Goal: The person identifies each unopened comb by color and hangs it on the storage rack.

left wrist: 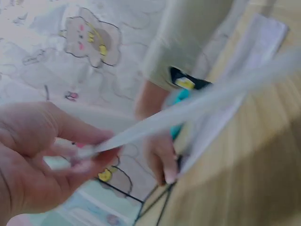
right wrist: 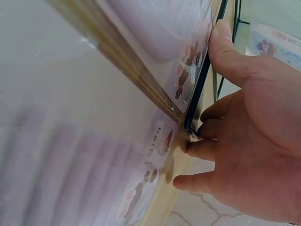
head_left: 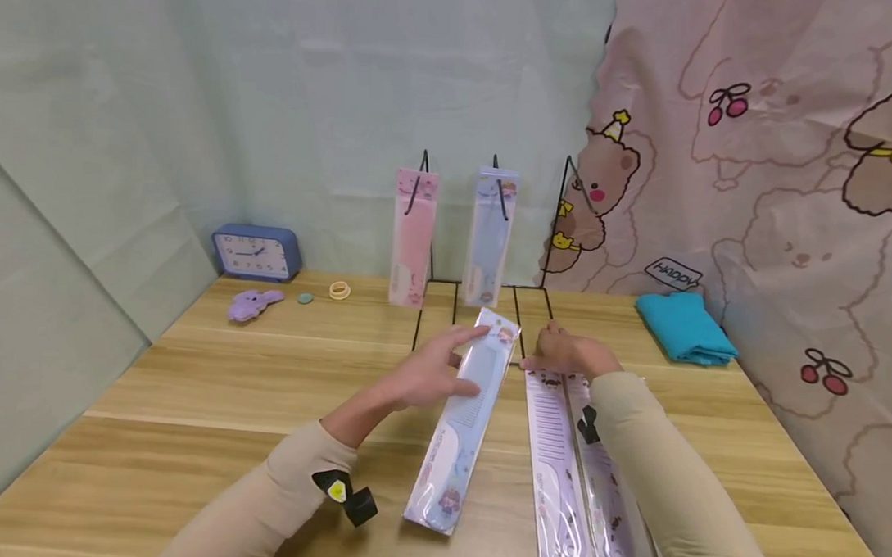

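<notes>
While the left hand [head_left: 434,375] pinches the packaged blue comb [head_left: 465,418] near its top, tilted above the table [head_left: 191,401], the right hand [head_left: 567,354], fingers curled, touches the purple comb packs [head_left: 574,471] at the wire rack [head_left: 456,299]. Such a light pinch risks the slick sleeve slipping.

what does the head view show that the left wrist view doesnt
Only the head view shows the blue clock, the folded teal cloth, the pink comb pack hanging on the wire rack, and the purple comb packs lying flat on the table. Only the left wrist view shows the thumb and fingers pinching the pack's edge up close. Both show the left hand holding the blue comb pack and the right hand beyond it.
</notes>
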A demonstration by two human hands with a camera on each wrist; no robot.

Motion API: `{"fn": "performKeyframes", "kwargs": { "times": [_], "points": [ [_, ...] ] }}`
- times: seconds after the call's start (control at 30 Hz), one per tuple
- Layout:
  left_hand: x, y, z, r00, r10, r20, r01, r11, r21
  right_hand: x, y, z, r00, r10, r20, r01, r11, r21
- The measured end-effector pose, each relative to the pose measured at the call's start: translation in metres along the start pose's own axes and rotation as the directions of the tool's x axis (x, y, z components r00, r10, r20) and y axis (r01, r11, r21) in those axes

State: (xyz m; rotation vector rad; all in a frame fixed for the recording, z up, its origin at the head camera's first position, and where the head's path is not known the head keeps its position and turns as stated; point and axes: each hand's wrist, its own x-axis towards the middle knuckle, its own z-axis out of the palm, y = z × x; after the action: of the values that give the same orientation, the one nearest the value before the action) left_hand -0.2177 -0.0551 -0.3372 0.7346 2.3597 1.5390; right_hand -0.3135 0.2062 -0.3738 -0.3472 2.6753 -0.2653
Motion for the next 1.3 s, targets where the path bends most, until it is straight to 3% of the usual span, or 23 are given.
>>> {"fn": "performKeyframes", "kwargs": {
  "times": [0.1, 0.23, 0.37, 0.5, 0.87, 1.0, 1.17, 1.3],
  "points": [
    [0.0, 0.012, -0.005, 0.996, 0.048, -0.08, -0.056, 0.993, -0.107, 0.0, 0.0, 0.0, 1.0, -0.001, -0.003, 0.001, 1.0, 0.001],
    [0.003, 0.025, -0.008, 0.974, 0.135, -0.184, -0.171, 0.965, -0.198, 0.0, 0.0, 0.0, 1.0, -0.001, -0.002, 0.001, 1.0, 0.0],
    [0.009, 0.034, -0.012, 0.951, 0.214, -0.222, -0.264, 0.938, -0.225, 0.0, 0.0, -0.001, 1.0, 0.004, -0.001, -0.004, 1.0, 0.003],
    [0.019, 0.039, -0.017, 0.932, 0.259, -0.255, -0.31, 0.932, -0.188, 0.0, 0.0, -0.001, 1.0, 0.002, -0.007, -0.002, 1.0, 0.004],
    [0.04, 0.039, -0.028, 0.903, 0.243, -0.354, -0.31, 0.94, -0.144, -0.002, -0.001, 0.0, 1.0, 0.011, -0.006, -0.011, 1.0, 0.006],
    [0.05, 0.039, -0.028, 0.902, 0.188, -0.39, -0.259, 0.956, -0.138, -0.002, -0.001, -0.001, 1.0, 0.016, -0.007, -0.016, 1.0, 0.012],
    [0.072, 0.039, -0.029, 0.882, 0.113, -0.458, -0.187, 0.975, -0.12, -0.002, -0.001, 0.0, 1.0, 0.021, -0.007, -0.021, 1.0, 0.021],
    [0.088, 0.038, -0.034, 0.879, 0.08, -0.47, -0.163, 0.977, -0.138, -0.002, -0.002, 0.001, 1.0, 0.011, -0.004, -0.011, 1.0, 0.016]
  ]
}}
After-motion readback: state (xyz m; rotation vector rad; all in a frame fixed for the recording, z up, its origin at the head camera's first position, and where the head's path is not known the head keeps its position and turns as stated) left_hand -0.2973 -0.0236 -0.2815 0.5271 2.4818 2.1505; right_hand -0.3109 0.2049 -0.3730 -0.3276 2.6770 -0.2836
